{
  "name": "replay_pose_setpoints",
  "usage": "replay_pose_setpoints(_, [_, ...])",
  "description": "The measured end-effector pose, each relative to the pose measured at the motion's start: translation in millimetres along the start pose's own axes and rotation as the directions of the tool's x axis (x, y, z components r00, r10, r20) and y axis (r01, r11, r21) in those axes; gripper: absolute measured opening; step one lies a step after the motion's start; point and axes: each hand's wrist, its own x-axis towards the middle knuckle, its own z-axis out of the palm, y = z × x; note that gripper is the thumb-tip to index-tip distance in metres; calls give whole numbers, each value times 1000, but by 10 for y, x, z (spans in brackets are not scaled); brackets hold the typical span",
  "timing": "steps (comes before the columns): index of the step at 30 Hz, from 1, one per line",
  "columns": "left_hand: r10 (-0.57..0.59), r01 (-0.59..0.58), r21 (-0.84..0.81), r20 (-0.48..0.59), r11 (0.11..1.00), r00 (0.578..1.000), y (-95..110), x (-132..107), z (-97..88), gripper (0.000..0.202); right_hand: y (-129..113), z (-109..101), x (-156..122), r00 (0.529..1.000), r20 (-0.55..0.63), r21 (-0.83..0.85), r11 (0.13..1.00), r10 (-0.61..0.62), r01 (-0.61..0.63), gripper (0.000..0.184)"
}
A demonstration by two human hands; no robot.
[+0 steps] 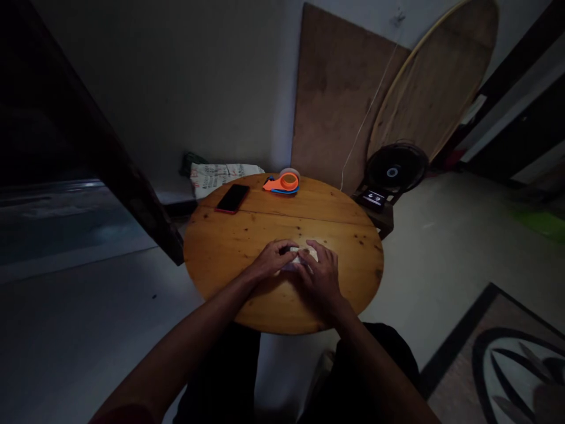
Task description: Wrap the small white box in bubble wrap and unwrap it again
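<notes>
A small white, box-like object (313,254) lies low over the front half of the round wooden table (225,253). My left hand (272,259) grips its left side, fingers curled and thumb laid across the top. From the right, my right hand (322,272) closes around the other end, with its thumb near the left one. Both hands cover much of the object, so its exact kind cannot be made out. A brownish patch shows on its upper face.
Toward the table's far edge are an orange and blue tape dispenser (285,182) and a dark phone (232,198) with a red edge. A white printed sack (220,175) sits behind the table. To the right stands a round black fan-like device (397,171).
</notes>
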Motion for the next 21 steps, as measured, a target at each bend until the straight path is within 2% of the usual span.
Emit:
replay_pose_setpoints(4, [-16,16,-6,-1,1000,1000,-15,-4,6,33,-11,15,6,1000,18,1,1000,13,-13,24])
replay_pose_setpoints(8, [-9,8,-31,-49,999,999,-59,-1,33,35,-30,14,12,998,44,-3,999,37,-37,26])
replay_pose_setpoints(12, [-52,48,-54,-75,997,996,-74,-3,55,33,-16,22,0,997,50,31,998,59,-61,26])
replay_pose_setpoints(16, [-53,43,-121,-80,992,995,-53,-24,65,34,19,44,-11,994,20,73,991,109,-110,36])
replay_pose_setpoints(21, [-42,26,-132,-123,991,991,-69,-33,87,35,21,53,-4,997,56,48,997,61,-64,30])
